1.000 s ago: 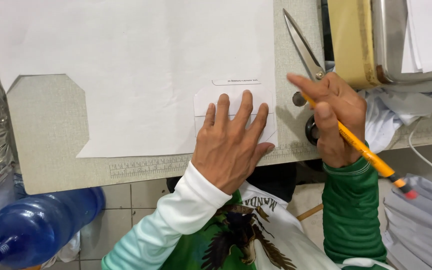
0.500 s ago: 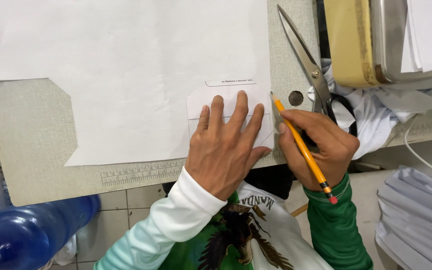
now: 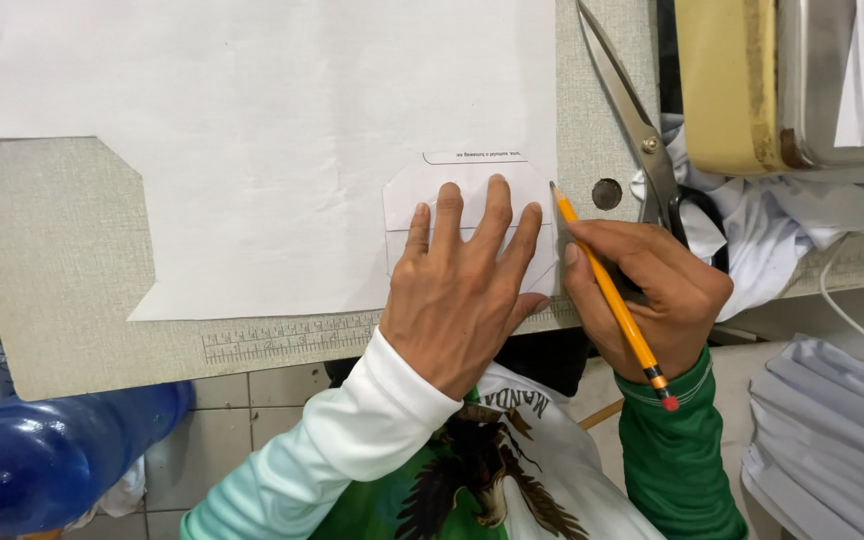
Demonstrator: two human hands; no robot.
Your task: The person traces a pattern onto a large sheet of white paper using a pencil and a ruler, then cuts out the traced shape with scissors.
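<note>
Left hand spread flat, gripping nothing — pinning the small paper template onto the white sheet against slipping. Right hand closed round a yellow pencil, tip just beyond the grip at the template's edge. Scissors nearby on the bench.

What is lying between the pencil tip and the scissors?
In the head view, only bare table with a round hole lies between the pencil tip and the scissors.
</note>
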